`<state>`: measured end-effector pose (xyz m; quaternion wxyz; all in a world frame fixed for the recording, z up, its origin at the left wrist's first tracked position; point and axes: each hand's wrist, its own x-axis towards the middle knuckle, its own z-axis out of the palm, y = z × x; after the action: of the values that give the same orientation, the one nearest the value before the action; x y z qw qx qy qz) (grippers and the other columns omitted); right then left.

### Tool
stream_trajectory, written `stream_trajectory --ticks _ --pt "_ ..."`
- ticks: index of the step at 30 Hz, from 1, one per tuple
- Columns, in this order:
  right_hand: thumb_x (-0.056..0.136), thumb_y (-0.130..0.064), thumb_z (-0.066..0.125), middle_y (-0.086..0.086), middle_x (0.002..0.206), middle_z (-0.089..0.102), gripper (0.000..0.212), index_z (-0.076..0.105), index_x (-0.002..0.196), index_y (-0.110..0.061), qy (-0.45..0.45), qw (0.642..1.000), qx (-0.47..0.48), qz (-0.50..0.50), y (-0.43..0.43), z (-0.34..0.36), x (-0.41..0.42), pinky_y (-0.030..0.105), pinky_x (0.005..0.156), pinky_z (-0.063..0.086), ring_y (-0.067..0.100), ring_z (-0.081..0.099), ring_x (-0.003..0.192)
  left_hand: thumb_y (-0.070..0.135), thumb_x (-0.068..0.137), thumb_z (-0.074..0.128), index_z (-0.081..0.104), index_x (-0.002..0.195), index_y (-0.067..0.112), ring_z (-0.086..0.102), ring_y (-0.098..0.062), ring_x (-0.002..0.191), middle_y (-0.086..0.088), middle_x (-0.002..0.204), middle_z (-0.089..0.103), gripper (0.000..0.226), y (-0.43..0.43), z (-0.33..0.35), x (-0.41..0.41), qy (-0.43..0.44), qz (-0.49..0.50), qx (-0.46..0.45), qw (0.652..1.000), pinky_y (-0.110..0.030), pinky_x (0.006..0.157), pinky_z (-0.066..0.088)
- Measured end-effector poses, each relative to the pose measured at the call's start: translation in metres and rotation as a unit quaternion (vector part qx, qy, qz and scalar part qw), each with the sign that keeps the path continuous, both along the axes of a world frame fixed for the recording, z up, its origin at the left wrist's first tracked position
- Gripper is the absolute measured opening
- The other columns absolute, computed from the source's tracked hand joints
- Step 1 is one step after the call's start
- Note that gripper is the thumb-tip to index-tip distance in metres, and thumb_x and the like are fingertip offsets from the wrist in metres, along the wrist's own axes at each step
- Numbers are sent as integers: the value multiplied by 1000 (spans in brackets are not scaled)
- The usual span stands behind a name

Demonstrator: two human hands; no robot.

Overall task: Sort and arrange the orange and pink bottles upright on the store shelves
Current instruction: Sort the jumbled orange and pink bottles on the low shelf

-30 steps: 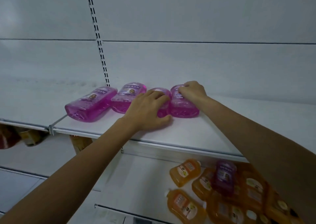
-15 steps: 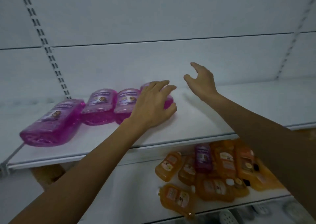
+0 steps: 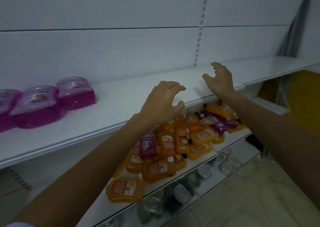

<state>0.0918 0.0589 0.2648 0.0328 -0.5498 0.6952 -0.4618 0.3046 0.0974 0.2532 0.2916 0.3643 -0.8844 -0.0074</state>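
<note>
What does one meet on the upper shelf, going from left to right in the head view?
Row of pink bottles lying down → bare white shelf → left hand, empty and open → right hand, empty and open → slotted upright on the back wall.

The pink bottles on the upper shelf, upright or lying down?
Lying down: the pink bottles rest flat on the upper shelf, labels facing up.

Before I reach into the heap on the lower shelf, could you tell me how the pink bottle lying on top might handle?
The pink bottle looks full, so probably heavy for its size. Its flat sides suggest sliding, not rolling. It rests on loose orange bottles, which may shift.
</note>
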Motion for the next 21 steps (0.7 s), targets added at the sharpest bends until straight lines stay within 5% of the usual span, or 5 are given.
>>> stream_trajectory --ticks 12,14,18,21 --pt "81 -27 57 12 125 51 54 45 130 -6 8 999 41 -31 47 -58 -138 39 94 43 29 48 117 44 80 37 62 117 8 55 -25 107 -10 114 64 57 21 -67 -139 16 -34 77 996 -35 91 42" --pt "83 -25 60 15 127 49 53 44 130 -4 13 997 59 -39 50 -74 -147 41 97 41 30 45 119 31 83 49 60 122 10 53 -25 113 -9 121 61 45 20 -93 -144 16 -27 111 993 -32 98 38" --pt "84 -21 62 21 127 47 47 47 122 2 -7 994 110 -4 50 -118 -145 35 93 37 34 45 118 16 77 52 67 110 8 59 -21 98 -10 107 67 37 25 -142 -133 68 0 212 975 -24 79 39" --pt "79 -31 62 18 115 58 46 54 114 -3 -18 988 150 42 38 -157 -128 36 86 45 33 54 108 5 82 59 62 119 8 57 -20 104 -11 118 63 37 23 -172 -106 84 75 253 961 -23 81 39"
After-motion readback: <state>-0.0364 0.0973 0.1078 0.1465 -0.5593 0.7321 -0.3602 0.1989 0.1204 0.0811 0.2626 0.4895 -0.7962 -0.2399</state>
